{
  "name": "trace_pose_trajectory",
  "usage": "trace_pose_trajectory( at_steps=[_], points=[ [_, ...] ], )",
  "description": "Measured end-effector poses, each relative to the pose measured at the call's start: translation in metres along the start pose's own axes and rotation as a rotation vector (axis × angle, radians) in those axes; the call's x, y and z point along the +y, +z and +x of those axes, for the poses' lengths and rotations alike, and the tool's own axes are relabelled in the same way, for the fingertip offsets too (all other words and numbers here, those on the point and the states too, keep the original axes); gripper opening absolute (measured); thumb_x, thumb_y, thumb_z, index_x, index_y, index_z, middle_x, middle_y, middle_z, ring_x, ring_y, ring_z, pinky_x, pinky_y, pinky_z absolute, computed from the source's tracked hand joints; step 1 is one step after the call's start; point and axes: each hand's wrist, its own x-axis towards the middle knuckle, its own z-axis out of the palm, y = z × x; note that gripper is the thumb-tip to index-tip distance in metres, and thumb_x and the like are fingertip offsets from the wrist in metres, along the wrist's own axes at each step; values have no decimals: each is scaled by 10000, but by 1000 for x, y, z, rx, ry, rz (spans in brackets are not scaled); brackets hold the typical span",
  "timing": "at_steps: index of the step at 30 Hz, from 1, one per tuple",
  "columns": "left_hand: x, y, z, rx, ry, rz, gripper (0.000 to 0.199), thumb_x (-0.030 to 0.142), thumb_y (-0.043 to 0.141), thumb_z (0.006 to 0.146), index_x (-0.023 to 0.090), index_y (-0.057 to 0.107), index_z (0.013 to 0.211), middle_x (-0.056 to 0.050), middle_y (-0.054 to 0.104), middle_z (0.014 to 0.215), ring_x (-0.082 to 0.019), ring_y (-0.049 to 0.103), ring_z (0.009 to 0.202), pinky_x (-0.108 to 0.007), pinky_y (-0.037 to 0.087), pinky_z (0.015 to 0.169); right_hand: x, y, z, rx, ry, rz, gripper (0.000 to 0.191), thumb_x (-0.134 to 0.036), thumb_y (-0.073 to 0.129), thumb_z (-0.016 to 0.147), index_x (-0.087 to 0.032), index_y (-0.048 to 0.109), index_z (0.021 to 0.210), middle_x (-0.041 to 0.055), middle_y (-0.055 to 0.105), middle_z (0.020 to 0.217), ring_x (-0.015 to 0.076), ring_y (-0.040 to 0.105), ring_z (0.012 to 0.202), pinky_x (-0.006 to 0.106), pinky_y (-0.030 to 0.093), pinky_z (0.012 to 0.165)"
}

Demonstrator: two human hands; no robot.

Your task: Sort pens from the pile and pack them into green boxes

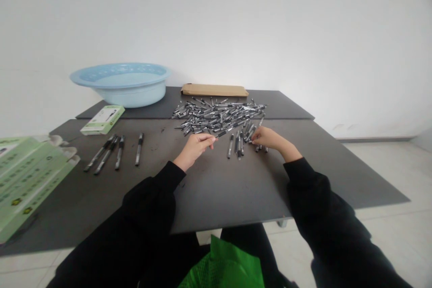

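A large heap of black-and-clear pens (216, 114) lies across the middle of the dark table. My left hand (195, 147) is closed in a pinch on the end of a pen (222, 133) at the heap's near edge. My right hand (270, 139) bends over a small group of pens (240, 143) in front of the heap. Its fingertips are closed at these pens, and what lies between them is too small to make out. Several separate pens (108, 155) are laid out to the left of my left hand, pointing away from me.
A light blue basin (135, 94) stands at the back left. A small green-and-white box (103, 119) lies before it, and larger green cartons (30, 180) sit at the left edge. Behind the heap is a flat brown cardboard box (214, 90), near the white wall.
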Motion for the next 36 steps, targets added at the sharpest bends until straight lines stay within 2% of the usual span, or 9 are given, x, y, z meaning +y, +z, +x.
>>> trace_pose_trajectory(
  at_steps=[4,9,14,19,25,29,32,36],
  points=[
    [0,0,0,-10,5,-1,354,478,694,724,131,728,783,5,595,596,-67,348,465,-229,228,483,-6,0,0,-33,-28,-21,124,-103,689,648,-202,764,654,53,731,760,213,646,747,279,469,699],
    [-1,-2,0,-24,9,47,333,464,670,741,136,726,760,7,591,590,-74,357,467,-231,235,485,-14,-4,-4,22,-35,6,90,-146,709,679,-196,749,742,61,722,891,212,644,827,292,466,767],
    [-1,-1,0,-43,20,124,328,441,666,746,135,748,830,3,600,568,-94,391,478,-234,263,495,-29,-11,-10,37,-104,337,92,-221,651,768,-190,705,835,20,707,770,180,642,739,297,473,724],
    [-1,0,-1,-93,22,165,323,432,654,754,135,746,842,6,600,561,-100,418,488,-233,291,511,-48,-10,-16,10,-170,592,132,-293,669,776,-182,692,845,28,708,791,172,640,720,312,498,714],
    [-5,-1,1,-97,34,213,316,434,601,786,134,691,827,10,584,603,-91,405,503,-227,285,500,-51,-11,-18,0,-176,550,159,-303,674,781,-171,698,867,39,705,782,172,635,715,305,495,698],
    [-7,3,2,-42,68,111,256,424,553,825,169,556,806,61,450,594,-77,357,502,-217,283,505,-49,-8,-16,47,-164,527,170,-312,664,793,-169,694,881,53,711,818,177,636,723,316,496,710],
    [-4,9,-1,-18,49,34,252,427,564,832,191,484,802,88,359,579,-70,306,494,-212,264,498,-61,1,-16,92,-199,512,171,-314,658,812,-168,695,893,57,715,845,173,637,734,315,497,719],
    [4,17,-6,-20,32,41,322,486,603,825,183,500,790,90,357,553,-70,319,497,-221,266,505,-86,12,-22,85,-303,503,158,-308,651,842,-173,697,910,49,712,866,162,640,765,302,498,742]
  ],
)
